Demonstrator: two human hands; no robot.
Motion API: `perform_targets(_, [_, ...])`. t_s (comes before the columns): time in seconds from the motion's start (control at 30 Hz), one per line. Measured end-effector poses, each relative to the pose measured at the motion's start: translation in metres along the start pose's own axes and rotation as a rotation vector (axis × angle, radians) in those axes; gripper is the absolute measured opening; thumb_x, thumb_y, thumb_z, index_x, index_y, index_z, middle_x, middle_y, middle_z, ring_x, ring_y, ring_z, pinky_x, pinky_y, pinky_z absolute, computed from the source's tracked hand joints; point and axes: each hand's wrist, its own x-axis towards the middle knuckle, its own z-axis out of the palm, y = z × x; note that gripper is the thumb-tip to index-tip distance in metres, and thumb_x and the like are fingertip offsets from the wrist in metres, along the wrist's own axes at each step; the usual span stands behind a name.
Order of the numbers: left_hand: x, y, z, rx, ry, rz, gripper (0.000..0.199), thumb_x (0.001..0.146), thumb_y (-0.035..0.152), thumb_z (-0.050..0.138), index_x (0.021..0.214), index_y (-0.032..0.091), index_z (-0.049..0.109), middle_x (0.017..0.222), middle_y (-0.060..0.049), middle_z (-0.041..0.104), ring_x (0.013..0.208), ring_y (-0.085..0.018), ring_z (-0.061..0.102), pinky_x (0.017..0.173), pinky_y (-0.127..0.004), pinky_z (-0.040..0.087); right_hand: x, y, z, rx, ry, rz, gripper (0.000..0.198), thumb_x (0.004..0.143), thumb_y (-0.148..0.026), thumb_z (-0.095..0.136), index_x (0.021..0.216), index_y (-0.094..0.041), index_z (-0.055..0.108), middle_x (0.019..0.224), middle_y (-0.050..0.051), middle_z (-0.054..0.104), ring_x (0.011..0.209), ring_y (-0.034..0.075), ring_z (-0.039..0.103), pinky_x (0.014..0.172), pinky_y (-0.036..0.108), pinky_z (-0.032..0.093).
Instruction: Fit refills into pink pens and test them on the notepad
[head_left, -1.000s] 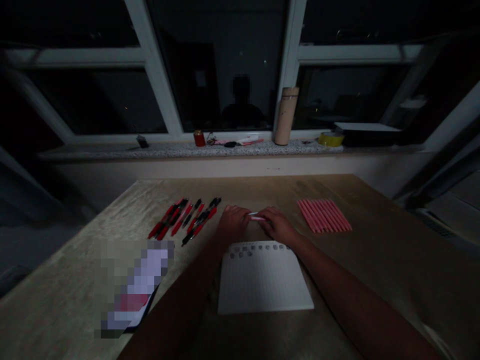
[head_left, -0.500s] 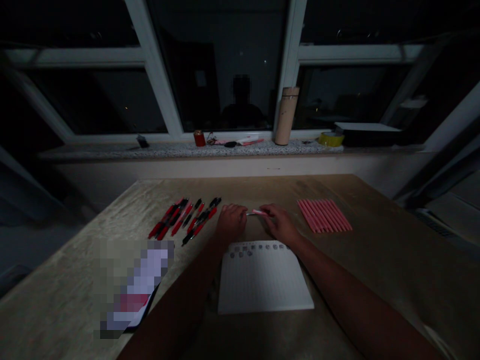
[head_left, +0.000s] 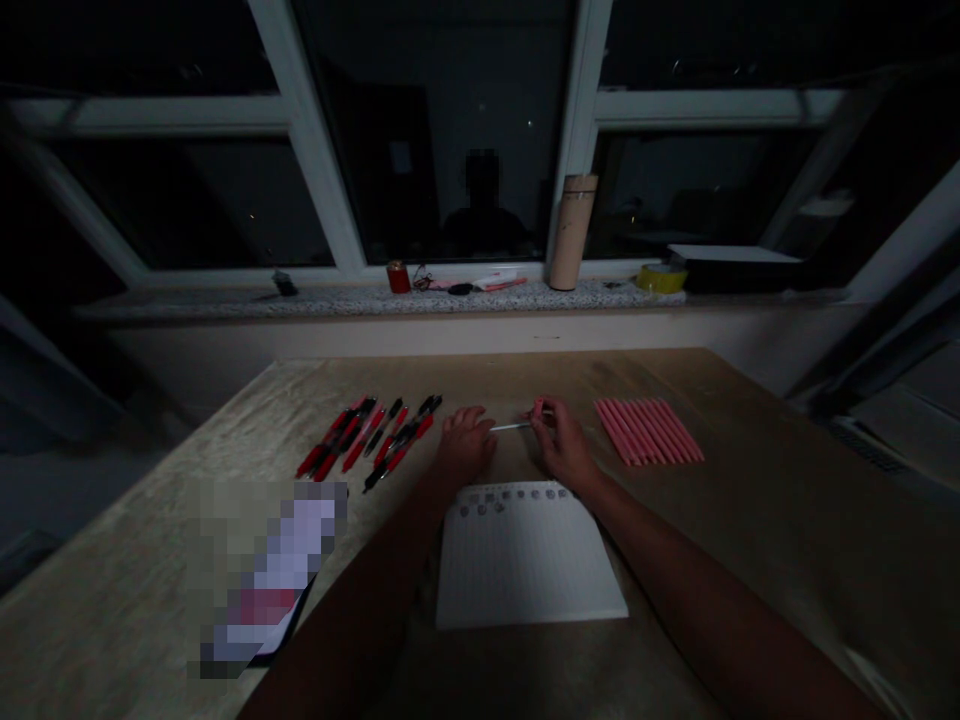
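Note:
Beyond the top edge of a lined notepad sheet point(head_left: 529, 570), my left hand point(head_left: 463, 442) is closed at the left end of a slim pale rod point(head_left: 511, 427) that looks like a pen refill. My right hand point(head_left: 564, 442) is at the rod's other end. Its thumb and fingers pinch a small pinkish-red piece point(head_left: 538, 405), too dim to name surely. Left of my hands, several red and black pens point(head_left: 375, 430) lie slanted on the table. A row of pink pencil-like sticks point(head_left: 649, 432) lies side by side to the right.
A phone point(head_left: 281, 580), partly blurred out, lies at the left of the table point(head_left: 765, 520). On the windowsill point(head_left: 330, 303) stand a red jar point(head_left: 398, 277), a tan flask point(head_left: 574, 232), a yellow tape roll point(head_left: 660, 278) and a dark box point(head_left: 731, 268).
The pinkish piece in my right hand has tilted up, away from the line of the rod. More of the pale rod shows between my hands. My left fingers have shifted slightly.

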Motion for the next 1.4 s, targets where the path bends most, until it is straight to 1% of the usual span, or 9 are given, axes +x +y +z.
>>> perform_targets(0.13, [0.0,0.0,-0.002,-0.017,-0.018,0.045,0.018,0.083,0.027,0.052,0.096,0.021,0.064,0.124,-0.01,0.051,0.117,-0.027,0.041,0.094,-0.047,0.032,0.001,0.004,0.0,0.041,0.025,0.062,0.022,0.09,-0.033,0.045,0.108,-0.02,0.041,0.1,0.011,0.064,0.092,0.02,0.064,0.082,0.036,0.049])
perform_targets(0.3, [0.002,0.001,-0.003,-0.055,-0.03,0.046,0.012,0.082,0.024,0.054,0.085,0.019,0.064,0.121,-0.008,0.054,0.115,-0.025,0.042,0.094,-0.045,0.032,0.0,0.008,0.001,0.063,0.019,0.058,0.023,0.09,-0.035,0.044,0.108,-0.021,0.04,0.097,0.009,0.065,0.09,0.019,0.063,0.082,0.036,0.048])
perform_targets(0.57, [0.004,0.003,-0.005,-0.037,-0.036,0.067,0.014,0.086,0.024,0.05,0.084,0.018,0.063,0.116,-0.007,0.058,0.109,-0.023,0.046,0.091,-0.042,0.033,0.001,0.008,0.0,0.037,0.014,0.059,0.024,0.091,-0.034,0.04,0.11,-0.02,0.038,0.092,0.008,0.064,0.084,0.018,0.062,0.077,0.032,0.048])
perform_targets(0.8, [0.003,0.004,-0.005,-0.021,-0.058,0.058,0.013,0.085,0.025,0.051,0.088,0.019,0.062,0.113,-0.006,0.059,0.109,-0.021,0.046,0.092,-0.039,0.031,0.0,0.009,0.001,0.053,-0.033,0.072,0.036,0.091,-0.033,0.042,0.123,-0.018,0.035,0.089,0.007,0.067,0.076,0.017,0.063,0.073,0.032,0.048])
perform_targets(1.0, [0.002,0.004,-0.006,-0.035,-0.069,0.069,0.014,0.084,0.027,0.054,0.09,0.02,0.063,0.113,-0.005,0.058,0.109,-0.021,0.045,0.092,-0.04,0.03,-0.001,0.013,0.002,0.128,-0.069,0.02,0.05,0.089,-0.029,0.045,0.135,-0.021,0.027,0.099,0.008,0.063,0.085,0.017,0.062,0.079,0.032,0.049])
perform_targets(1.17, [0.004,0.005,-0.009,-0.051,-0.074,0.083,0.013,0.085,0.024,0.051,0.086,0.019,0.063,0.113,-0.005,0.058,0.108,-0.021,0.045,0.092,-0.039,0.03,-0.001,0.013,0.004,0.174,-0.075,-0.013,0.04,0.087,-0.027,0.047,0.125,-0.022,0.036,0.096,0.006,0.061,0.081,0.015,0.063,0.08,0.032,0.05])
perform_targets(1.27, [0.004,0.006,-0.01,-0.049,-0.07,0.07,0.016,0.086,0.023,0.048,0.087,0.019,0.063,0.111,-0.005,0.059,0.107,-0.021,0.046,0.092,-0.039,0.029,-0.002,0.01,0.004,0.116,-0.114,-0.03,0.032,0.085,-0.025,0.049,0.117,-0.022,0.044,0.092,0.005,0.062,0.081,0.015,0.062,0.08,0.032,0.05])
perform_targets(1.33, [0.003,0.007,-0.01,-0.049,-0.074,0.074,0.014,0.085,0.024,0.05,0.087,0.019,0.063,0.11,-0.005,0.059,0.107,-0.021,0.046,0.092,-0.04,0.029,-0.003,0.008,0.003,0.072,-0.154,-0.035,0.028,0.084,-0.024,0.05,0.112,-0.022,0.049,0.089,0.004,0.062,0.081,0.015,0.062,0.079,0.031,0.05])
perform_targets(1.4, [0.002,0.006,-0.011,-0.05,-0.078,0.075,0.012,0.083,0.025,0.054,0.088,0.019,0.063,0.11,-0.006,0.059,0.107,-0.022,0.046,0.092,-0.04,0.029,-0.003,0.007,0.003,0.06,-0.153,-0.032,0.028,0.084,-0.025,0.052,0.111,-0.022,0.05,0.088,0.003,0.062,0.08,0.015,0.063,0.077,0.031,0.051])
